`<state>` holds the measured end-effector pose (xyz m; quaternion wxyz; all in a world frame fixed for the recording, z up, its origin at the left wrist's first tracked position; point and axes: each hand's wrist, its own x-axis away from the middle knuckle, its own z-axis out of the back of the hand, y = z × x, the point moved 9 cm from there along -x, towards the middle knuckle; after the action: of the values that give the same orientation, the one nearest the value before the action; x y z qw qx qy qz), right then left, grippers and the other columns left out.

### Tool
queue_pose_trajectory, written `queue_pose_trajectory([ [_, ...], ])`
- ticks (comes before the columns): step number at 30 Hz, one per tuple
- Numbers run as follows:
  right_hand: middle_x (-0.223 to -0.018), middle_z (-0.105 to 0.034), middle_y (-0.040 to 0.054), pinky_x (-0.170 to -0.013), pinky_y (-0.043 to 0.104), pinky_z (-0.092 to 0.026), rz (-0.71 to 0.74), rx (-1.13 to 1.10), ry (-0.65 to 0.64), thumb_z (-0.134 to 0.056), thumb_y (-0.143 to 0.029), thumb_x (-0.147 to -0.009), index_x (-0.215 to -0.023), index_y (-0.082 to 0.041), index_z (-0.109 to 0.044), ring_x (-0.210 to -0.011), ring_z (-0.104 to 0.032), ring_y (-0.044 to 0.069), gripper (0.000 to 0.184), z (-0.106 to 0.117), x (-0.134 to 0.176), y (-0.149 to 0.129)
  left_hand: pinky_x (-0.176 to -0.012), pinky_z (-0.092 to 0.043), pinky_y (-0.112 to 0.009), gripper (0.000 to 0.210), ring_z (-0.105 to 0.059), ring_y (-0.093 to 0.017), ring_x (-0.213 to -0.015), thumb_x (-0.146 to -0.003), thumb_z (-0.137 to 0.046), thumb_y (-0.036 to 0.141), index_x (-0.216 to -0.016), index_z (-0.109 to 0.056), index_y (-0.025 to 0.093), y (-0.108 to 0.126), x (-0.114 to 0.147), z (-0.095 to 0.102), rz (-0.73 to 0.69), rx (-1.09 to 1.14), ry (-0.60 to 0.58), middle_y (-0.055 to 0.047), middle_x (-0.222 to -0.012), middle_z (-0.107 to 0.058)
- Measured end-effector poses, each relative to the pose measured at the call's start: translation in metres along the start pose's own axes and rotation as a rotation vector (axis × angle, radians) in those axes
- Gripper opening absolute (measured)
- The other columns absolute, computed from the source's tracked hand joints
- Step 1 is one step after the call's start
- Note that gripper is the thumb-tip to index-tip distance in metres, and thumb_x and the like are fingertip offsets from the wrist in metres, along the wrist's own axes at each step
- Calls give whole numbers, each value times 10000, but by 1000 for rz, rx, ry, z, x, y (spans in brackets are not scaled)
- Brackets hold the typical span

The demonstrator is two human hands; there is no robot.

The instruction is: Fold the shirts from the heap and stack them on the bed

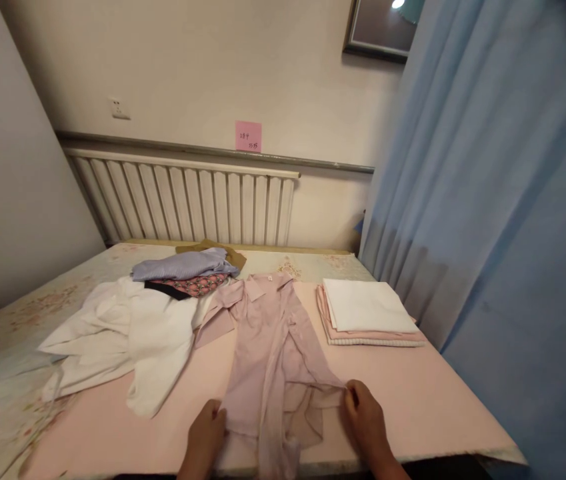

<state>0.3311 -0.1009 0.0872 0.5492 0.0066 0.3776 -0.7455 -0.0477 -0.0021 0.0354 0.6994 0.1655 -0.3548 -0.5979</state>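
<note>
A mauve-pink collared shirt [257, 353] lies spread on the pink sheet [403, 387], collar away from me and hem toward me. Its left sleeve is bent outward, and the right front panel is bunched and partly lifted. My left hand [207, 430] is closed on the lower left edge of the shirt. With its fingers pinched, my right hand [365, 417] grips the cloth at the lower right, pulling it out to the side. The fingertips of both hands are partly hidden.
A folded stack topped with white cloth [367, 305] sits to the right. At left lie a rumpled white garment [127, 333], a blue-grey garment [180, 265] and a patterned one [207, 285]. A radiator [187, 200] stands behind; a blue curtain [463, 167] hangs at right.
</note>
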Motion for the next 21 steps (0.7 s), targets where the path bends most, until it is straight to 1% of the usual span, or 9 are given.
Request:
queue_pose_trajectory([
  [2, -655, -584, 6, -601, 274, -401, -141, 25, -24, -374, -324, -876, -744, -227, -518, -612, -554, 179, 218, 9, 8, 25, -650, -396, -245, 213, -623, -163, -698, -883, -344, 189, -775, -526, 208, -14, 0, 13, 8, -3, 22, 20, -665, -620],
  [4, -667, -607, 10, -609, 278, -407, -244, 44, -48, -373, -348, -857, -749, -233, -531, -630, -572, 191, 223, 17, 17, 46, -664, -398, -252, 218, -625, -170, -711, -880, -340, 209, -782, -534, 209, -25, -1, 23, 11, -4, 44, 16, -682, -635],
  [6, -716, -640, 22, -642, 287, -425, -308, 49, -74, -378, -369, -835, -781, -234, -555, -682, -601, 206, 229, 22, 22, 63, -668, -400, -257, 227, -627, -174, -704, -881, -334, 241, -808, -547, 213, -34, -2, 29, 11, -9, 52, 19, -682, -645],
  [9, -778, -672, 39, -696, 300, -445, -347, 41, -119, -373, -367, -804, -801, -232, -576, -757, -631, 225, 244, 25, 24, 76, -660, -403, -258, 217, -632, -178, -704, -871, -345, 269, -833, -553, 220, -41, -4, 30, -5, -56, 54, 27, -677, -648],
  [12, -873, -695, 53, -756, 308, -456, -361, 5, -134, -368, -367, -792, -877, -224, -604, -847, -644, 235, 288, 27, 22, 78, -655, -408, -255, 203, -634, -181, -722, -859, -366, 300, -784, -539, 224, -42, -4, 28, -41, -96, 65, 23, -678, -641],
  [15, -972, -694, 61, -806, 304, -453, -348, -33, -155, -378, -431, -819, -966, -217, -612, -918, -638, 233, 349, 25, 20, 71, -616, -416, -262, 279, -626, -182, -640, -882, -337, 385, -778, -542, 228, -42, -1, 23, -33, -48, 32, 25, -641, -624],
  [18, -955, -692, 62, -795, 299, -448, -333, -9, -207, -386, -477, -840, -968, -215, -616, -897, -639, 226, 371, 18, 18, 60, -595, -426, -269, 354, -613, -178, -567, -910, -279, 434, -809, -552, 234, -41, 3, 22, -17, 13, 2, 31, -603, -612],
  [21, -871, -688, 48, -757, 292, -444, -313, 45, -261, -431, -445, -824, -987, -209, -621, -826, -641, 213, 344, 11, 15, 51, -601, -424, -263, 337, -615, -173, -563, -919, -279, 390, -812, -557, 233, -40, 4, 25, -13, -2, 10, 39, -572, -595],
])
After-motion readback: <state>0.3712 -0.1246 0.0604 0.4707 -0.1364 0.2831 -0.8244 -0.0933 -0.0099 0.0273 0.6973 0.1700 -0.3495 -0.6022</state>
